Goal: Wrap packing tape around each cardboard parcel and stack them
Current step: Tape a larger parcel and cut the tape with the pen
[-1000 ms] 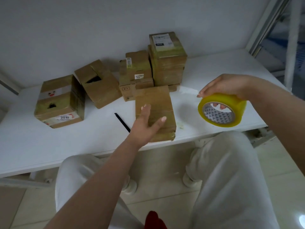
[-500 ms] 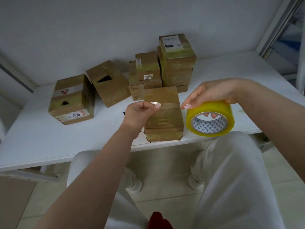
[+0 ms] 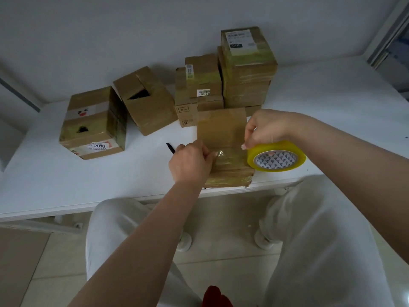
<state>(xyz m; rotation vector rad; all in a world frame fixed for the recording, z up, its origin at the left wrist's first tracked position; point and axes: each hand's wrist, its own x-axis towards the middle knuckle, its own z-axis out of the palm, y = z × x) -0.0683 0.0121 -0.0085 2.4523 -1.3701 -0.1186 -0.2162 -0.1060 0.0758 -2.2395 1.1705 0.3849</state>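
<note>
Left hand fingers point(image 3: 210, 154): curling together and pinching the loose end of the clear tape point(image 3: 230, 151), over the top of the near parcel.
Left hand point(image 3: 190, 162): hovering at the left edge of the near parcel, knuckles facing the camera, forearm reaching in from below.
Right hand fingers point(image 3: 249, 138): curling down around the tape roll from above, clamping on its rim; one fingertip is resting at the roll's left edge, by the pulled strip.
Right hand point(image 3: 267, 127): sitting on top of the tape roll, just right of the near parcel.
Tape roll point(image 3: 276, 159): yellow, with a patterned white core, tilting with its open face toward the camera, hanging at the parcel's right side near the front edge of the bench.
Tape strip: stretching in a short shiny span from the roll to the left fingers, across the parcel's top.
Near parcel point(image 3: 223, 134): flat brown cardboard, lying at the front edge of the bench point(image 3: 66, 178) between the two hands, its front face glossy with tape.
Stack point(image 3: 245, 69): taped parcels piling up at the back, behind the near parcel, by the wall.
Other boxes: one with a "2010" label point(image 3: 95, 122) standing at the left; one torn open point(image 3: 146, 100) leaning beside it.
Black pen point(image 3: 170, 148): lying on the bench just left of the left hand.
</note>
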